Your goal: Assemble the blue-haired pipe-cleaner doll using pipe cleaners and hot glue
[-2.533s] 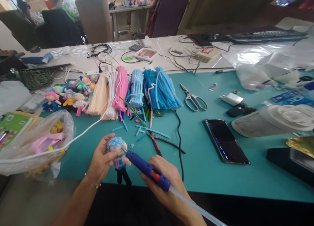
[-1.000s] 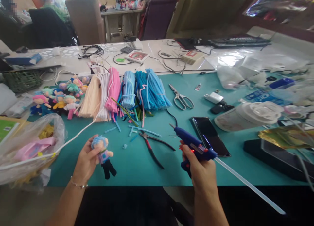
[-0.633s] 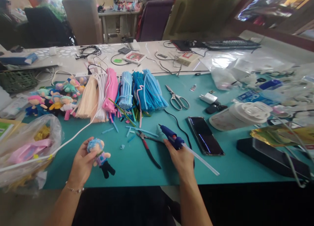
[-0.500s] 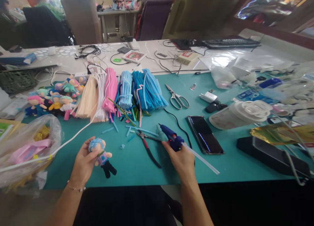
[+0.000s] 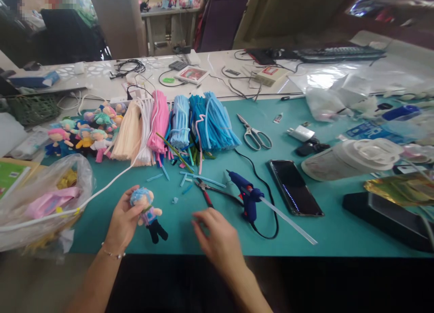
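A small doll (image 5: 149, 213) with blue fuzzy hair, a pastel top and black trousers is pinched at its head in my left hand (image 5: 124, 218), above the green mat (image 5: 115, 243). My right hand (image 5: 219, 234) hovers at the mat's front, fingers loosely curved and apart, nothing in them. Just beyond it lie red-handled pliers (image 5: 205, 194), partly covered by the hand. To its right a blue glue gun (image 5: 249, 195) rests on the mat, a long clear glue stick (image 5: 291, 220) poking out its back.
Bundles of pipe cleaners (image 5: 217, 123) stand behind the hands, cut pieces before them. Finished dolls (image 5: 84, 134) are heaped at left, beside a plastic bag (image 5: 50, 200). Scissors (image 5: 254, 134), a phone (image 5: 296, 186) and a white tumbler (image 5: 339, 161) sit at right. A white cable crosses the left side.
My right hand has let go of the glue gun, which now lies on the mat, and has moved left toward the doll. My left hand still holds the doll. The view has shifted slightly.
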Available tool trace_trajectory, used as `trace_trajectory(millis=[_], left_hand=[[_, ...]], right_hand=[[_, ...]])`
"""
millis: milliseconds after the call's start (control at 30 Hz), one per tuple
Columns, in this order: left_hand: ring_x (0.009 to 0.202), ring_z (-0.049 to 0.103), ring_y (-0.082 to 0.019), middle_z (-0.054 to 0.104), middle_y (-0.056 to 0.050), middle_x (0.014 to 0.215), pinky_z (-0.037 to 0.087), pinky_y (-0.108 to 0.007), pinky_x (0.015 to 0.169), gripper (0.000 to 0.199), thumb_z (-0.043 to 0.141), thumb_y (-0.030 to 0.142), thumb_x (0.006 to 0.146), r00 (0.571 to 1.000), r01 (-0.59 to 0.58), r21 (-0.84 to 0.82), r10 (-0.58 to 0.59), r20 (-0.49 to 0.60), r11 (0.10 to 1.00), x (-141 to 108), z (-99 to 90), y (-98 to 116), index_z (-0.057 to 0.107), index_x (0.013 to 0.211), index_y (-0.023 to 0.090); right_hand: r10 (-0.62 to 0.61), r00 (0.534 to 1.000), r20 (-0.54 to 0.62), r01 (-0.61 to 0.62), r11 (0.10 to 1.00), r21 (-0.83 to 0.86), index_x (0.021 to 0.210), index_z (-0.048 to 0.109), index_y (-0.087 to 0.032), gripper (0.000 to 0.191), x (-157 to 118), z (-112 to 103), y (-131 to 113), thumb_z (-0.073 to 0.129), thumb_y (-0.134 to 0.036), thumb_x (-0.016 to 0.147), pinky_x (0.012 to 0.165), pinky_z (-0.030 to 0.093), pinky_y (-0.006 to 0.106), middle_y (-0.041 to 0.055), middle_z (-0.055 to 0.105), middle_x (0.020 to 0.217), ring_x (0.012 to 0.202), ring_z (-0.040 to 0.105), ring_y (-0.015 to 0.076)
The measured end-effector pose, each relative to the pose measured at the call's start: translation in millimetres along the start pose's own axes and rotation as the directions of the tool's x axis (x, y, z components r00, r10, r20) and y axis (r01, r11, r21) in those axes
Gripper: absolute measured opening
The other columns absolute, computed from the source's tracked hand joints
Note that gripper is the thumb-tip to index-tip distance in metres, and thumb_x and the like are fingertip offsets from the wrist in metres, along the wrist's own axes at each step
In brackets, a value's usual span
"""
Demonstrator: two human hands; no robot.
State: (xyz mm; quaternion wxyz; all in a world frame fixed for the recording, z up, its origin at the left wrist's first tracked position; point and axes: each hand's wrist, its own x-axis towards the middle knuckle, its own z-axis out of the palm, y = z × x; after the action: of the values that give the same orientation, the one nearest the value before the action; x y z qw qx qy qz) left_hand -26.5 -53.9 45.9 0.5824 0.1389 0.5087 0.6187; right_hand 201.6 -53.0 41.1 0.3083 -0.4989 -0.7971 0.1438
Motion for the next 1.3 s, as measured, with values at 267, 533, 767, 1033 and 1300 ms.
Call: trace_trajectory(millis=[267,533,767,1033,1300], left_hand=[[0.077,0.071,-0.024,0.074,-0.005,0.089,0.061,-0.035,0.06,0.053,0.088,0.022,0.052,1.0,0.006,0.027,-0.006,0.001,1.0,-2,-9.7,-1,0.063,0.098,0.019],[0.069,0.07,-0.021,0.073,-0.006,0.087,0.059,-0.033,0.057,0.049,0.086,0.024,0.056,1.0,0.007,0.03,-0.007,-0.003,1.0,-5,-1.0,-4,0.062,0.099,0.019],[0.082,0.07,-0.024,0.073,-0.006,0.092,0.058,-0.03,0.057,0.052,0.087,0.02,0.053,1.0,-0.017,0.024,0.017,-0.002,1.0,1,-6.6,-9,0.064,0.099,0.02],[0.087,0.069,-0.021,0.071,-0.007,0.103,0.057,-0.03,0.067,0.052,0.087,0.017,0.054,0.996,-0.091,0.092,0.091,0.001,0.992,4,-18.4,-18,0.066,0.101,0.021],[0.092,0.066,-0.019,0.068,-0.004,0.1,0.055,-0.03,0.077,0.046,0.084,0.018,0.057,0.943,-0.325,0.095,0.33,-0.038,0.941,-8,-6.0,-23,0.065,0.099,0.025]], right_hand=[[-0.071,0.945,0.318,0.156,0.956,-0.25,0.088,0.066,-0.021,0.01,39,46,-3,0.058,-0.014,0.086,0.056,0.04,0.028,0.0064,0.064,0.082,0.074,0.059,0.0201],[0.005,0.992,0.13,0.008,0.995,-0.098,0.088,0.062,-0.019,0.015,21,33,12,0.052,-0.01,0.084,0.065,0.043,0.024,0.0046,0.064,0.087,0.078,0.061,0.0167],[0.154,0.987,0.039,-0.143,0.968,-0.208,0.076,0.062,-0.021,0.01,21,52,-3,0.059,-0.025,0.084,0.059,0.037,0.026,0.0029,0.062,0.073,0.072,0.06,0.0172],[0.175,0.985,-0.001,-0.172,0.967,-0.189,0.065,0.059,-0.021,0.017,29,61,-4,0.056,-0.017,0.081,0.055,0.034,0.025,0.0011,0.061,0.068,0.065,0.059,0.0144],[0.131,0.984,-0.118,-0.103,0.97,0.221,0.064,0.054,-0.021,0.018,39,19,-40,0.054,-0.014,0.08,0.057,0.043,0.023,-0.0002,0.059,0.067,0.06,0.056,0.0129]])
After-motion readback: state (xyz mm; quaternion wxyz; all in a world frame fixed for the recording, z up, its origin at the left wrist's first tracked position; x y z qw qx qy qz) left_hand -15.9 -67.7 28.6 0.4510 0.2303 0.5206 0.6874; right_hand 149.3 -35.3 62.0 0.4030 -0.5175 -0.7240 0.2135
